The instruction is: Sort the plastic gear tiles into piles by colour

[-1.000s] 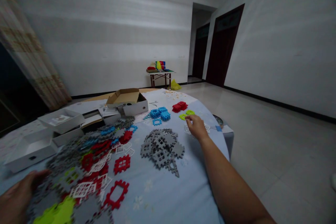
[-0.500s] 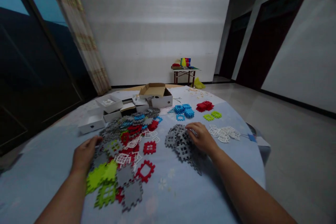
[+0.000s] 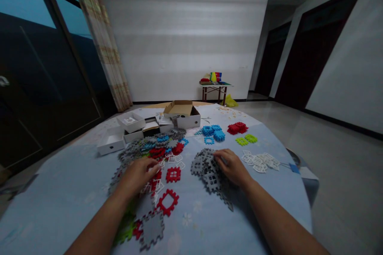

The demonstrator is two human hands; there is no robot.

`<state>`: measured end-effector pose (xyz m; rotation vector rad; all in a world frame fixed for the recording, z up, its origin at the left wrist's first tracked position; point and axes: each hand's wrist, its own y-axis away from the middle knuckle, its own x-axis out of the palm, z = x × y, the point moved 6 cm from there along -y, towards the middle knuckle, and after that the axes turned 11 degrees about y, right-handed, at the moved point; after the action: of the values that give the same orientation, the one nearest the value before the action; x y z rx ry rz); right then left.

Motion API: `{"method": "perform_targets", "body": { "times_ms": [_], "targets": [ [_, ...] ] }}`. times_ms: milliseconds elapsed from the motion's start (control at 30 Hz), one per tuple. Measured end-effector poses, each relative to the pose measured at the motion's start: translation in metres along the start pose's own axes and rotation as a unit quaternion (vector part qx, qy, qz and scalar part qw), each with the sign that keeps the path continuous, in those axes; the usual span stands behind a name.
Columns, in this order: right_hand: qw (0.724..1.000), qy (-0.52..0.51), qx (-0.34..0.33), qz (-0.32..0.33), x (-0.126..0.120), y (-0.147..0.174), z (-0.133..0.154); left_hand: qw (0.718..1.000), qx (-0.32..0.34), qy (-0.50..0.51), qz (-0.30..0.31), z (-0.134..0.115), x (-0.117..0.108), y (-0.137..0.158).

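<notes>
My left hand (image 3: 139,175) is over the mixed heap, its fingers drawn together beside some white lattice pieces (image 3: 175,159); what they hold, if anything, I cannot make out. Under and around it lie red toothed tiles (image 3: 173,174), a red open frame (image 3: 168,202), a flat grey tile (image 3: 152,229) and green tiles (image 3: 125,229), partly hidden by my arm. My right hand (image 3: 231,167) rests at the right side of a separate pile of grey toothed tiles (image 3: 211,180), thumb and fingers closed on the edge of one grey tile.
Behind the heap stand open white boxes (image 3: 112,141) and a larger carton (image 3: 188,119). Blue tiles (image 3: 219,135), red tiles (image 3: 237,128), green tiles (image 3: 250,138) and white lattice pieces (image 3: 263,162) form groups toward the right. The round table's edge curves past them.
My left hand has moved right, from the heap's left edge to over its middle, covering some green and white pieces. My right hand stays at the grey pile. The view has tilted slightly up.
</notes>
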<state>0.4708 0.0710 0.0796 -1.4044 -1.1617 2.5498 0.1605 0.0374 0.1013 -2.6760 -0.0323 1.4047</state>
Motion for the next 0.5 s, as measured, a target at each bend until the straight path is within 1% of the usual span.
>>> {"method": "perform_targets", "body": {
  "times_ms": [100,167,367,433,500],
  "targets": [
    [1.000,-0.003,-0.001,-0.002,-0.002,0.000,0.000,0.994,-0.007,-0.112,0.018,-0.003,0.013,-0.006],
    [1.000,-0.003,0.000,-0.007,-0.003,0.000,-0.001,0.989,-0.018,-0.143,0.021,-0.002,0.015,-0.008],
    [1.000,-0.006,0.021,-0.016,-0.007,-0.001,-0.010,0.989,-0.029,-0.141,0.029,0.000,0.011,-0.008],
    [0.999,-0.009,0.029,-0.023,-0.010,-0.001,-0.014,0.992,-0.038,-0.120,0.027,0.003,0.007,-0.008],
    [0.999,-0.014,0.039,-0.027,-0.012,-0.001,-0.018,0.995,-0.060,-0.081,0.024,0.010,0.002,-0.009]
  ]
}}
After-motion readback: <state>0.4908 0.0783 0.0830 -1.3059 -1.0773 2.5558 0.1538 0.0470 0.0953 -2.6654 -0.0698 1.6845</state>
